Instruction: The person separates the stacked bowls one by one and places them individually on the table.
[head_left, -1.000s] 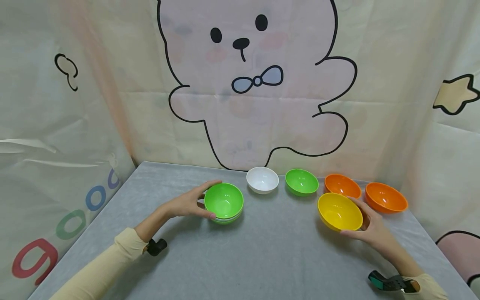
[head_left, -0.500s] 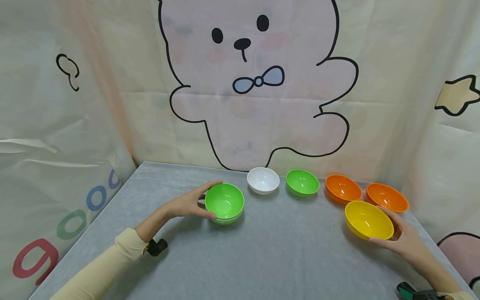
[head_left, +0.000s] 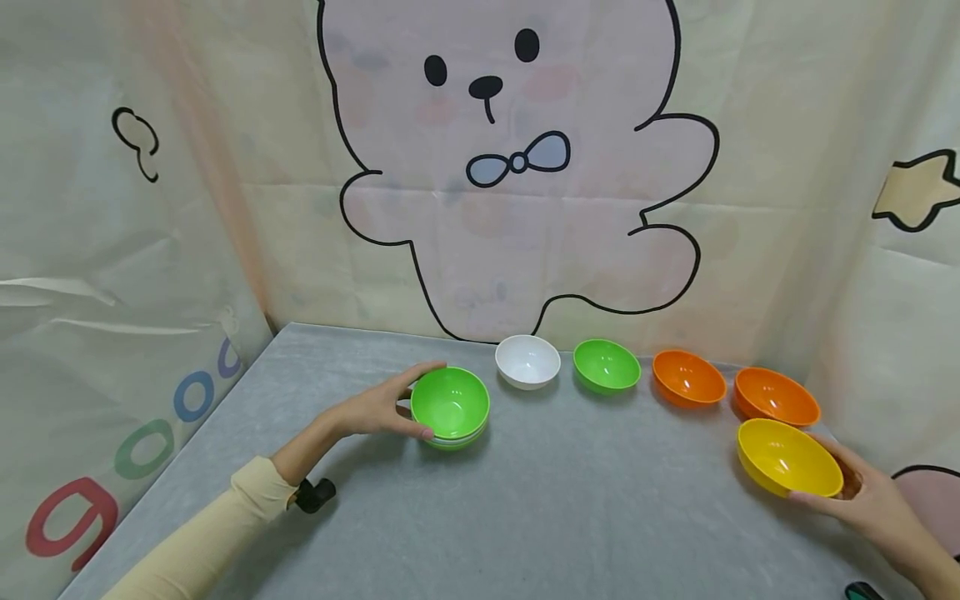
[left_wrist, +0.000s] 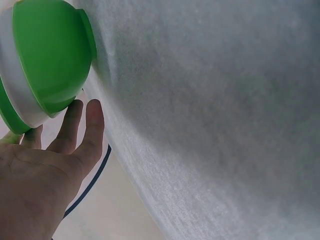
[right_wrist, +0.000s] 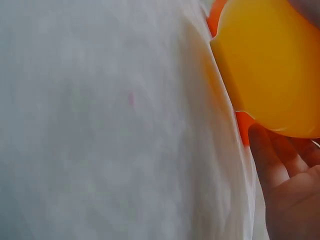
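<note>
My left hand point(head_left: 388, 406) grips the side of a small stack of bowls point(head_left: 450, 403), thumb in front and fingers behind. In the left wrist view a white bowl point(left_wrist: 19, 75) shows between a lower green bowl point(left_wrist: 52, 55) and an upper green one. At the right of the table, my right hand point(head_left: 873, 497) holds a yellow bowl point(head_left: 787, 457) by its right side. The yellow bowl point(right_wrist: 272, 65) is upright and very near the cloth; whether its base touches cannot be told. Its far rim overlaps an orange bowl point(head_left: 776, 395) in the head view.
Along the back edge stand a white bowl point(head_left: 527, 362), a green bowl point(head_left: 606, 365) and another orange bowl point(head_left: 687, 378). Grey cloth point(head_left: 570, 508) covers the table. A printed curtain point(head_left: 570, 250) hangs right behind it.
My right hand has carried the yellow bowl rightward and slightly nearer, from in front of the left orange bowl to in front of the right one. The left hand and its stack stay put.
</note>
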